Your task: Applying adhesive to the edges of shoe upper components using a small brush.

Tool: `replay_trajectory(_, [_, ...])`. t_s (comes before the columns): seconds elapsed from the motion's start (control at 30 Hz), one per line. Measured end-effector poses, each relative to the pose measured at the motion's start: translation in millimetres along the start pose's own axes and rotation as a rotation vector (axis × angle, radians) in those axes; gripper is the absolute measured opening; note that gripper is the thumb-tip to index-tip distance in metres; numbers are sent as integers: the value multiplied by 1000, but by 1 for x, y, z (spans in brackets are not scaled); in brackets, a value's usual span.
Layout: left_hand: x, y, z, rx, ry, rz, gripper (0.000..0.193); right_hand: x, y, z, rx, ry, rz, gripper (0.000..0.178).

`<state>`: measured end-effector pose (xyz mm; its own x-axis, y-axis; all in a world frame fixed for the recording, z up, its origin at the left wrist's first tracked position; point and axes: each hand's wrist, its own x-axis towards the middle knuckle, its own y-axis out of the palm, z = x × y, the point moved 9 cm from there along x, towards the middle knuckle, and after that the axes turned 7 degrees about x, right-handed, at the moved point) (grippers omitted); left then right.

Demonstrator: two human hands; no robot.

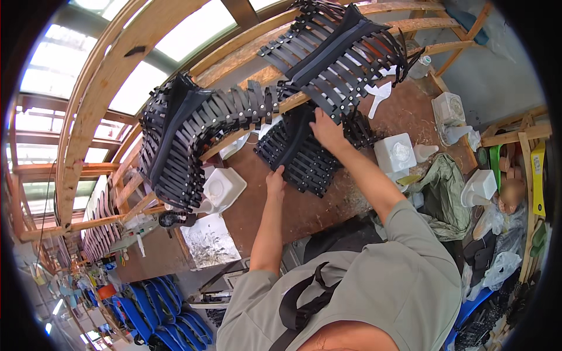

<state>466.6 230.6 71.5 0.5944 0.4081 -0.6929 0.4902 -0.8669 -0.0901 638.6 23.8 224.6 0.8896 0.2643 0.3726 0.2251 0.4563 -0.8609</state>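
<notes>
A bundle of black straps (304, 165), dotted with metal studs, hangs over the brown workbench just below the wooden rail. My left hand (276, 180) pinches the lower left edge of this bundle, at its dark band. My right hand (328, 131) is closed at the bundle's upper right side, its fingertips partly hidden among the straps. Similar studded black straps (175, 140) drape over the rail to the left. Another studded strap bundle (333, 55) lies over the rails above my right hand.
The brown workbench (351, 196) carries white plastic containers (395, 153) at right and a white container (225, 188) at left. A white spatula-like piece (379, 98) lies near the back. Crumpled green cloth (443, 196) sits at right. Blue stacked pieces (158, 310) stand below left.
</notes>
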Motion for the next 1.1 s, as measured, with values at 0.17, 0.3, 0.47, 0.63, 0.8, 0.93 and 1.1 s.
replay_trajectory(0.17, [-7,-20,-1,-167,65,-52,30,-28,-36,78,457,-55,257,23])
replay_trajectory(0.3, [-19,-29,-8,-316,141,-95,25,-50,-74,110,702,-117,268,25])
replay_trajectory(0.47, [-31,-29,-14,-371,168,16,17,-24,-82,31,617,194,3,33])
replay_trajectory(0.63, [-16,3,3,-217,273,6,12,-11,-10,-53,232,346,276,39])
replay_trajectory(0.8, [-32,13,14,-68,333,-204,18,-29,27,-71,150,266,422,38])
replay_trajectory(0.93, [-30,12,40,-201,228,-177,18,-29,26,-69,169,261,396,42])
replay_trajectory(1.1, [-51,22,20,-172,336,-180,19,-29,22,-69,133,228,362,42])
